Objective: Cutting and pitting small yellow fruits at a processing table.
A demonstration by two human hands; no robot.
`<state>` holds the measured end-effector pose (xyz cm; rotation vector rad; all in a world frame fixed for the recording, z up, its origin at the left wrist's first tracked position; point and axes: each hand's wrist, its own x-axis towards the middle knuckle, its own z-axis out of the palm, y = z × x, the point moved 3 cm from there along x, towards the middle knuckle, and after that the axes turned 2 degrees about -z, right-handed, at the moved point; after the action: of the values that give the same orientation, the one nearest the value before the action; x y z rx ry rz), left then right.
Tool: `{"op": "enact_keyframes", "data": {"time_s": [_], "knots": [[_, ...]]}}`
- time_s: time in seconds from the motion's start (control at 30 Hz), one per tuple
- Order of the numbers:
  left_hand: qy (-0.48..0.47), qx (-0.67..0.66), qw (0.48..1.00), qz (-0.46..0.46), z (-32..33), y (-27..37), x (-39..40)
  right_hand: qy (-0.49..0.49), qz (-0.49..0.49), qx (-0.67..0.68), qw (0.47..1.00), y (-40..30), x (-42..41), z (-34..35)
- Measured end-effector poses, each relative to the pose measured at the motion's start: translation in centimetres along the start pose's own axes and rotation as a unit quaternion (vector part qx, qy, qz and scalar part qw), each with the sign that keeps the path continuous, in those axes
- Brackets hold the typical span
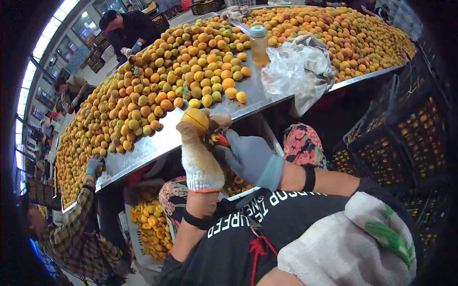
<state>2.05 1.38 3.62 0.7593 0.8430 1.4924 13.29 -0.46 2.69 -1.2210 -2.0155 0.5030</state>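
Note:
My left hand (202,162), in a white knitted glove with browned fingers, grips a yellow-orange apricot (195,119). A dark line runs across the fruit along its seam. Close beside it, my right hand (252,155), in a grey-blue coated glove, is closed around a small tool with a red handle (220,139). Its blade is hidden by the gloves. Both hands are just off the near edge of a metal table (143,152) heaped with whole apricots (143,103). Beneath them, a pale crate (273,137) between my knees contains cut fruit.
Plastic and cloth (304,66) hang over the table edge, beside a lidded bottle (259,46). Dark crates (411,136) stack at right. A white crate (143,255) holds halved apricots at lower left. A co-worker's gloved hand (94,165) touches the fruit at left; others sit across.

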Motion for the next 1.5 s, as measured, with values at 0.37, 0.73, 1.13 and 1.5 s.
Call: {"op": "enact_keyframes", "data": {"time_s": [0.37, 0.73, 1.13, 1.5], "knots": [[-0.012, -0.001, 0.999, -0.037, -1.6, -0.6, 0.9, -0.005, 0.011, -0.024, 1.0, 1.2, 0.1, 0.8], [0.044, 0.067, 0.996, -0.049, -1.3, 0.4, 0.2, -0.018, 0.043, -0.015, 0.999, 0.2, 0.2, 0.8], [0.035, -0.064, 0.99, -0.123, -4.2, -0.3, 0.7, -0.007, -0.025, 0.033, 0.999, -0.4, 0.6, 2.0], [-0.161, 0.265, 0.935, 0.172, -2.5, 2.1, -2.4, 0.099, -0.016, 0.224, 0.97, -2.6, 3.1, -2.6]]}}
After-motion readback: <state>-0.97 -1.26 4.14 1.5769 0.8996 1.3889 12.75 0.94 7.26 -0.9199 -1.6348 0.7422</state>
